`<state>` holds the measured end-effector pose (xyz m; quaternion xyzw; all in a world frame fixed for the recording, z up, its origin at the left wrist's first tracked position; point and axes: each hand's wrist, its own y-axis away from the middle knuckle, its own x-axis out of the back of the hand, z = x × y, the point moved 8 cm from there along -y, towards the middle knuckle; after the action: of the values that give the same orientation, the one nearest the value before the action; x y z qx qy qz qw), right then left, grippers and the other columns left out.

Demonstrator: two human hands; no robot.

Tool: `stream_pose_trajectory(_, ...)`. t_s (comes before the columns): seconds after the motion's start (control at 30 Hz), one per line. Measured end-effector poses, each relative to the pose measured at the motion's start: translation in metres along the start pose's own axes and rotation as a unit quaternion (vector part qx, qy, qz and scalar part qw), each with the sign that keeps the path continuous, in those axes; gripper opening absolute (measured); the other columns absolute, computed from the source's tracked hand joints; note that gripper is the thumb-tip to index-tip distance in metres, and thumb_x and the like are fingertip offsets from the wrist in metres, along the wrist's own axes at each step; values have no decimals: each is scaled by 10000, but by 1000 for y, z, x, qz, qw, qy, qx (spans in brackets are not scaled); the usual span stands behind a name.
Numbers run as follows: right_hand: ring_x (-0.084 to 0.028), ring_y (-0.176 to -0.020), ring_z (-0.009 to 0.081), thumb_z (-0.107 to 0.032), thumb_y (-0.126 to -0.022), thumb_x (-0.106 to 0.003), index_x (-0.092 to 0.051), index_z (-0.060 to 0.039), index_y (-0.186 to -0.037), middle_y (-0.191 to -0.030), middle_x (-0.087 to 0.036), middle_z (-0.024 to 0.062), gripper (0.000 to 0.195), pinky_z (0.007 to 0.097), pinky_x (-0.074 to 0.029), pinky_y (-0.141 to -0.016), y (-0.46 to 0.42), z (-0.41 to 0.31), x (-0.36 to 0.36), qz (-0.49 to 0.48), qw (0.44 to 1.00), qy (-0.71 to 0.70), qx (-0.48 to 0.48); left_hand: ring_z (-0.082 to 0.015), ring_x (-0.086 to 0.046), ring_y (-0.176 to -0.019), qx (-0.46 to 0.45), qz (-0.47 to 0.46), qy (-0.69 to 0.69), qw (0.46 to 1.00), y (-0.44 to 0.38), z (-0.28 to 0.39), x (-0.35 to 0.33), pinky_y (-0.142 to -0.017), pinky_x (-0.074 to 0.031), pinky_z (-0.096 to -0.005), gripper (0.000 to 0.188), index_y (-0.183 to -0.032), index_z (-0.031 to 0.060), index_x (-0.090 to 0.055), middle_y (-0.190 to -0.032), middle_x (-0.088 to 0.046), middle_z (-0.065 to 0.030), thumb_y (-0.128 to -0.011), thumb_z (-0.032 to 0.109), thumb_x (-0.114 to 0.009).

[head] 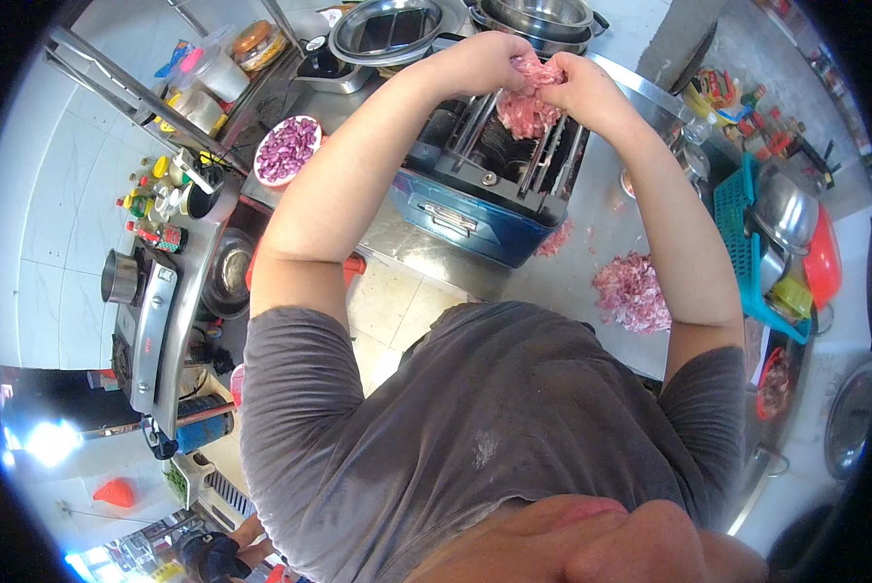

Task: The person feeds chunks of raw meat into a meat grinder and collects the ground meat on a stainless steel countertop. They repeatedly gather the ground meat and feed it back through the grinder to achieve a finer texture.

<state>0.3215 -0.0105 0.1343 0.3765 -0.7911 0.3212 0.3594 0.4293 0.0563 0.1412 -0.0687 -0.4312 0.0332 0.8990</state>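
My left hand (490, 65) and my right hand (585, 91) meet over a blue meat-cutting machine (472, 218). Both grip one lump of raw minced or shredded meat (529, 109), which hangs down between them at the machine's open top, over its ridged rollers. Whether the meat rests on the rollers is hard to tell. A pile of chopped raw meat (634, 291) lies on the steel worktop (552, 284), inside my right forearm. Some smaller bits (554, 239) lie against the machine's right side.
A bowl of purple beans (288, 149) stands left of my left forearm. Metal bowls (545, 22) and a steel basin (385, 33) are behind the machine. A teal plastic basket (745, 255) holds bowls at the right. Sauce bottles (155, 235) and a gas stove (148, 339) are at the left.
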Motion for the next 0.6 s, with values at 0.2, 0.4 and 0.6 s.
stream_pose_trajectory(0.2,-684,-844,314,-248,-731,-718,-674,-7,-994,-900,-702,187,359,399,-530,-770,-9,10,-11,-20,999,-47,-15,-158,-627,-855,-10,2,-6,1000,5,0,5,-819,-471,-314,287,-1046,51,-682,-892,-699,-67,-800,181,-752)
stream_pose_trajectory(0.4,-686,-779,242,-245,-744,-720,-681,-21,-995,-862,-706,146,338,362,-535,-745,-10,4,-17,-52,987,-141,-54,-143,-625,-868,-1,-9,-17,1000,13,2,15,-830,-474,-298,327,-1100,54,-665,-914,-694,-64,-812,187,-744)
stream_pose_trajectory(0.6,-684,-870,306,-303,-735,-745,-691,-63,-1003,-925,-711,156,364,399,-529,-794,-14,-5,-22,-44,999,8,5,-120,-652,-847,17,9,163,987,6,-24,13,-785,-517,-269,298,-1117,43,-654,-927,-699,-53,-837,114,-724)
